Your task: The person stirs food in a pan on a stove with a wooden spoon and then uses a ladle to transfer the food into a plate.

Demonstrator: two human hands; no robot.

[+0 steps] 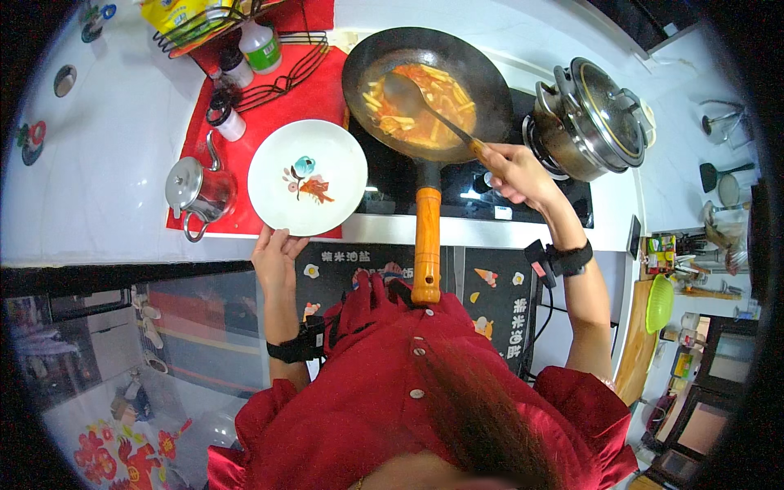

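My right hand [520, 174] grips the wooden handle of a metal ladle [405, 95]. The ladle's bowl rests among yellow strips and reddish sauce [450, 131] inside a dark wok [490, 116]. The wok sits on the black glass stove [392, 190], its wooden handle [428, 239] pointing towards me. At the left, a white plate [269, 174] with a painted flower lies over the red mat. My left hand [277, 251] holds the plate's near rim, thumb on top and the other fingers partly hidden beneath.
A lidded steel pot [566, 138] stands on the right burner. Left of the plate are a metal spouted pot [202, 190], a white jar with a dark lid [228, 122] and a wire rack [288, 82] with bottles. A green basket [659, 303] is at the far right.
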